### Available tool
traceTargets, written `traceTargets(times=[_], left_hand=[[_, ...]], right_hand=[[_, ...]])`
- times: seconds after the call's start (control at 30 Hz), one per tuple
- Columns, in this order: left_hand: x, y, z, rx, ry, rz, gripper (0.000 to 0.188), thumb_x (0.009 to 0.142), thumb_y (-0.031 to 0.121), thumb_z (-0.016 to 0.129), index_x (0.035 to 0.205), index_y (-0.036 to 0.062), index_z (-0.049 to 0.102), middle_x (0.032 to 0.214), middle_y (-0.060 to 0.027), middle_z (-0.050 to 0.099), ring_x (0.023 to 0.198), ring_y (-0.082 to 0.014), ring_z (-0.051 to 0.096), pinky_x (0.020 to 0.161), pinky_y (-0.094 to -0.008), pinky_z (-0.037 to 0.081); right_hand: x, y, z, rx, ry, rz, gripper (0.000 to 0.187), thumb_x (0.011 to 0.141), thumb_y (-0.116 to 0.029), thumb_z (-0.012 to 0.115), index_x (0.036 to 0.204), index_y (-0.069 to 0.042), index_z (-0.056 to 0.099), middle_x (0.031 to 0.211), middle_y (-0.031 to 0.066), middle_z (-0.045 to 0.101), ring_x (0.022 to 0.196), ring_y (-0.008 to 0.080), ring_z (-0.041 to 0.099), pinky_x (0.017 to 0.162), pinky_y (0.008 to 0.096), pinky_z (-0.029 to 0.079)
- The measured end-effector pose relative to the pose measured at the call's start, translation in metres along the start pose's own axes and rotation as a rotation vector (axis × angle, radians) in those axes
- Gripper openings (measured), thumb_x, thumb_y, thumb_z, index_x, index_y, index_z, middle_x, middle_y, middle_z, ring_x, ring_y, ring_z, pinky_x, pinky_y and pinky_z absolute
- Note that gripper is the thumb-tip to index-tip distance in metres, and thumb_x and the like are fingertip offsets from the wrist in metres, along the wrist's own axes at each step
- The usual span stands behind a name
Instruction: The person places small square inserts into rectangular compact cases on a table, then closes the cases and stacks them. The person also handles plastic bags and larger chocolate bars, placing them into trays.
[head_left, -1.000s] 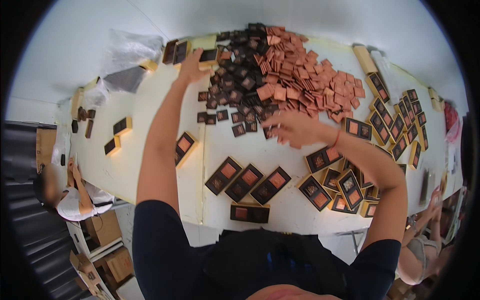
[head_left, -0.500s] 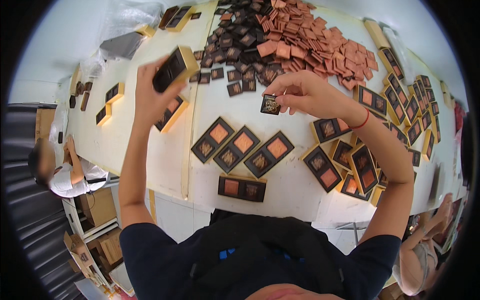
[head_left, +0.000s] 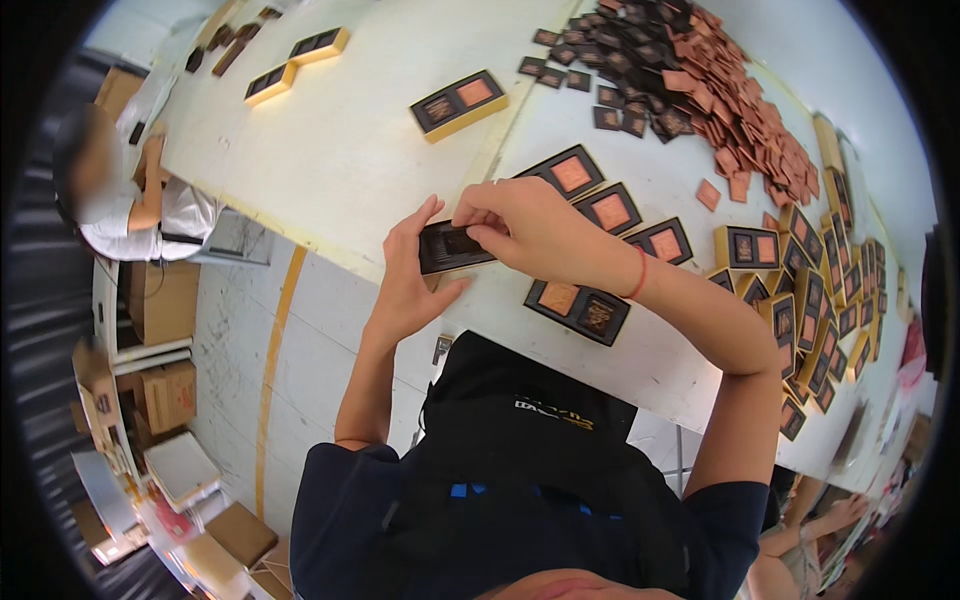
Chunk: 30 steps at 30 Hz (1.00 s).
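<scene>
My left hand (head_left: pixel 408 275) grips a small gold-sided box with a black two-compartment tray (head_left: pixel 440 252), held at the table's front edge. Above that tray my right hand (head_left: pixel 535 228) is closed, thumb and fingers pinched together at the compartments. Whatever lies between those fingertips is hidden. Nearby, to the right, several similar boxes each hold an orange square and a dark square; the nearest filled box (head_left: pixel 578 310) lies just below my right wrist, and another filled box (head_left: pixel 612 208) is partly behind my right forearm.
Dark square packets (head_left: pixel 625 60) and orange square packets (head_left: pixel 745 110) are heaped at the back right. Many filled boxes (head_left: pixel 750 248) crowd the right side. One filled box (head_left: pixel 458 105) stands at the back left, near two black-tray boxes (head_left: pixel 270 83). A person (head_left: pixel 150 215) sits at left.
My view has turned, so the table appears shifted. Both hands have come together: the box is lower in my left hand, and my right hand, earlier holding a dark square packet, is now over its tray.
</scene>
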<state>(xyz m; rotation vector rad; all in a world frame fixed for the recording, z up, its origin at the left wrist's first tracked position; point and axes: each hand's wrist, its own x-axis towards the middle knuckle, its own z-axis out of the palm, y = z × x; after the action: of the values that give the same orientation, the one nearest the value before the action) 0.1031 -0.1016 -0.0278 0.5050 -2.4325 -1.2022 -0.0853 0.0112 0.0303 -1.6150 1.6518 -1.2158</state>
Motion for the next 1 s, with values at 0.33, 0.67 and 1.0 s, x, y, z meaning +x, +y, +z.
traceTargets(times=[0.33,0.67,1.0], left_hand=[[-0.017,-0.017,-0.018,-0.333,0.04,-0.075,0.089,0.074,-0.002,0.079,0.15,0.0068,0.032,0.134,-0.0147,0.053,0.122,-0.0283,0.054,0.104,-0.0385,0.045],[-0.039,-0.031,0.001,0.317,0.236,0.27,0.031,0.078,0.001,0.074,0.108,0.0074,0.07,0.129,-0.0093,0.064,0.131,-0.0384,0.047,0.107,-0.0465,0.037],[-0.033,-0.051,0.029,0.227,0.453,0.318,0.025,0.08,0.009,0.075,0.104,0.0117,0.071,0.128,-0.0068,0.066,0.127,-0.0349,0.052,0.105,-0.0441,0.035]], right_hand=[[0.018,0.016,0.051,-0.3,-0.051,-0.143,0.007,0.084,-0.004,0.067,0.091,-0.002,0.066,0.086,0.01,0.063,0.083,0.0292,0.063,0.073,0.0379,0.052],[-0.008,0.015,-0.015,-0.681,0.044,-0.19,0.006,0.081,-0.008,0.069,0.08,-0.006,0.063,0.083,0.0069,0.06,0.084,0.0268,0.061,0.076,0.038,0.051],[-0.147,0.086,-0.184,-0.931,0.056,0.409,0.021,0.08,-0.016,0.069,0.093,0.001,0.068,0.084,0.0126,0.068,0.076,0.0272,0.067,0.068,0.0369,0.053]])
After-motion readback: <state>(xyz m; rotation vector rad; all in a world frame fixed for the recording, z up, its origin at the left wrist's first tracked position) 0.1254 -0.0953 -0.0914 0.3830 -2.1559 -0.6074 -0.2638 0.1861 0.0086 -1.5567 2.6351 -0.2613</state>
